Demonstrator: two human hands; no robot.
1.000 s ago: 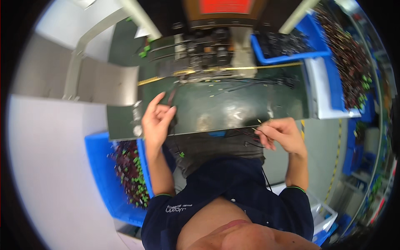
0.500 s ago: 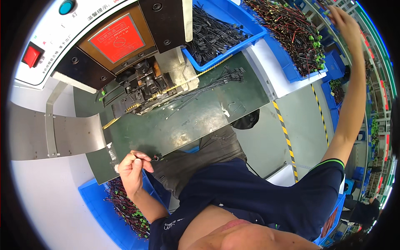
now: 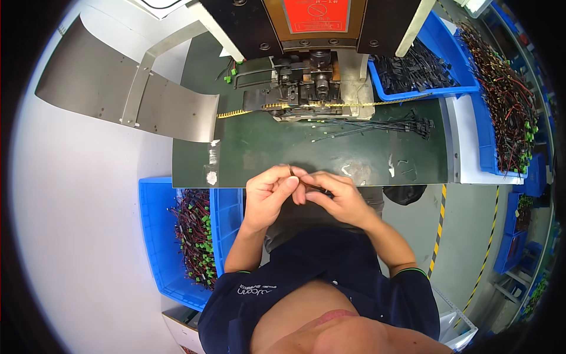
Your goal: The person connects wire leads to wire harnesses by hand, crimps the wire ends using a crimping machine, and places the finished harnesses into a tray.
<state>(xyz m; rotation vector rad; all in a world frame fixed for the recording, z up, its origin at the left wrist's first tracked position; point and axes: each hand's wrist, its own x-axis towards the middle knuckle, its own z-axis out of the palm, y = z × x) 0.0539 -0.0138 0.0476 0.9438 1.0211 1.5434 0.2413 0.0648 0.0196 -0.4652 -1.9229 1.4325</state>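
Note:
My left hand [image 3: 270, 198] and my right hand [image 3: 343, 200] meet at the table's near edge, fingertips almost touching. Both are closed in a pinch on a thin dark cable [image 3: 321, 190], most of it hidden by the fingers. Beyond them, a bundle of black cables [image 3: 413, 125] lies on the green tabletop [image 3: 259, 156], thin ends to the left. Behind the bundle stands the crimping press [image 3: 318, 82], with a yellowish terminal strip [image 3: 236, 113] running through it.
A blue bin of black cables [image 3: 413, 71] sits right of the press, beside a blue tray of red and black wires [image 3: 507, 100]. Left of my lap is a blue bin [image 3: 154, 236] of wires with green connectors. A curved metal chute [image 3: 171, 115] reaches the table's left side.
My right hand has come from far out at the right to meet my left hand before my body. The view has turned and now faces the press squarely.

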